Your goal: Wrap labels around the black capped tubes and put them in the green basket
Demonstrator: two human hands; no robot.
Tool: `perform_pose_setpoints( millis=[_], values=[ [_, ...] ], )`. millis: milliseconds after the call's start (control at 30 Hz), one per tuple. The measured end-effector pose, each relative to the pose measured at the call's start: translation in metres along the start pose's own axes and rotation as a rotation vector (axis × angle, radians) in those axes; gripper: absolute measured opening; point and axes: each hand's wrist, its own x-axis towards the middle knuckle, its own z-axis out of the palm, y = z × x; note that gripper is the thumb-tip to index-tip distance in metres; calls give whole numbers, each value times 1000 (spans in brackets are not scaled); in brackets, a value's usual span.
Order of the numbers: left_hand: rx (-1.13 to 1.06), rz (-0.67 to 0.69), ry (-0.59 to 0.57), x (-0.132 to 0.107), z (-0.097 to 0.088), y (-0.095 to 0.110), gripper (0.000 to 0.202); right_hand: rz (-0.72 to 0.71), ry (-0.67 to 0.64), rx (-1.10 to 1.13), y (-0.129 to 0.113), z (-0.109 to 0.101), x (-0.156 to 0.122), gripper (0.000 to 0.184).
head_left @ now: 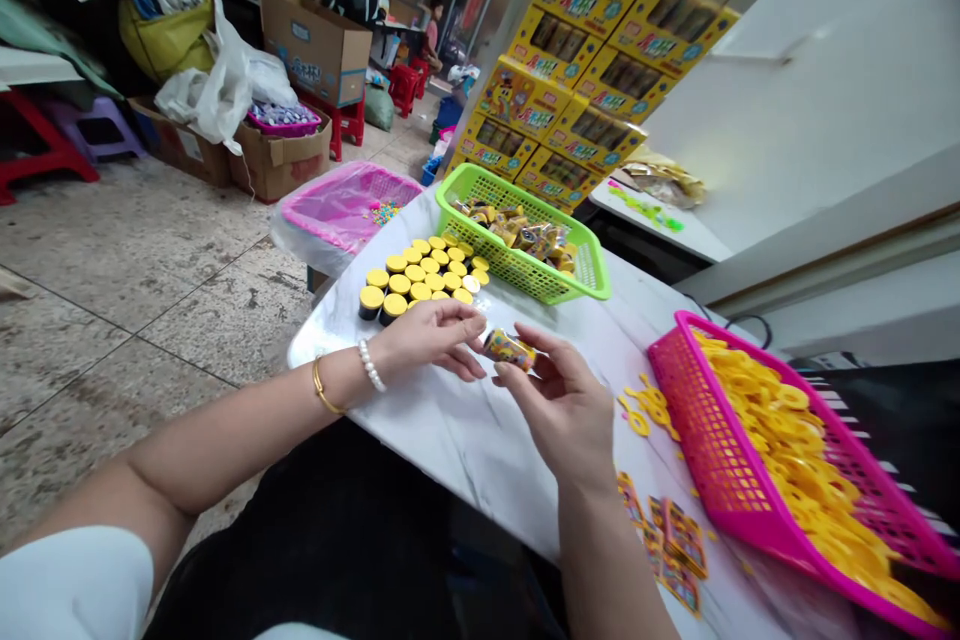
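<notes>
My left hand (pixel 433 337) and my right hand (pixel 559 403) meet over the white table (pixel 465 440). Together they pinch a small clear tube (pixel 508 348) with colourful contents, held sideways. The left fingers close on its left end and the right fingers grip its right end. Just beyond the hands stand several small black jars with yellow lids (pixel 420 277), packed in a cluster. A bracelet of pearls and a gold bangle sit on my left wrist.
A green basket (pixel 577 285) of wrapped items stands behind the jars. A pink basket (pixel 705 440) of yellow plastic rings lies at right, with loose rings and small cards (pixel 675 545) beside it. Yellow boxes (pixel 585 70) are stacked behind. People sit far back.
</notes>
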Motion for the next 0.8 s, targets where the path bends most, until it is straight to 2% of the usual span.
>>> perform_pose_setpoints(
  millis=[100,267,333,400,467,533,600,633,667,767,800],
  values=[
    [82,12,-1,-2,2,-1,55,-96,2,-152,-9,-11,-7,29],
    [186,-127,-134,0,-1,-3,57,-347,-133,-313,-26,-15,-13,25],
    [190,-151,-138,1,-2,-4,56,-367,-228,-325,-22,-18,1,20],
    [217,-123,-102,1,-1,-3,55,-325,-258,-354,-15,-25,32,15],
    [267,-89,-89,-1,0,-3,55,-218,-122,-393,-8,-38,72,22],
    [332,-78,-129,-4,2,-2,55,-103,114,-380,-4,-54,108,49],
    [386,-73,-186,-7,3,0,51,-79,241,-405,2,-70,126,74],
    [410,-72,-212,-8,3,1,48,-83,254,-443,6,-77,125,77],
    [428,-71,-228,-8,4,2,45,-88,237,-494,10,-83,117,71],
    [458,-88,-271,-9,3,2,38,-64,41,-688,29,-89,65,36],
    [467,-95,-284,-8,3,2,36,-40,-39,-739,37,-89,45,30]
  ],
)
